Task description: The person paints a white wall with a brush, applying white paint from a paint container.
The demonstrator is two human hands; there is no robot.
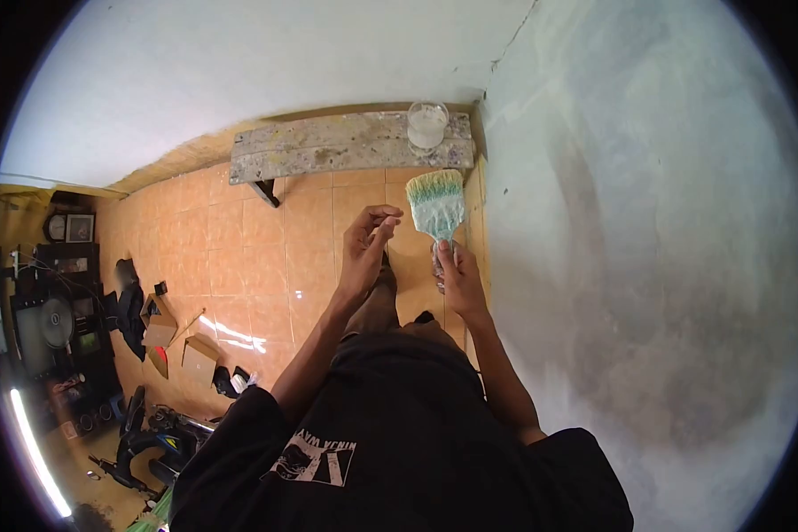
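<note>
We've a big grey-white wall on our R & a paint-spattered bench ahead. Our brush, bristles pointing away, is in our R hand, clamped round its handle; L hand hangs apart, loosely curled, & a clear tub sits on bench's R end.

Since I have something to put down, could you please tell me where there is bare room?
The bench is bare left of the tub, and the floor tiles are open between bench and cartons. It is crowded around the cartons and motorbike, and tight between the left hand and brush.
</note>
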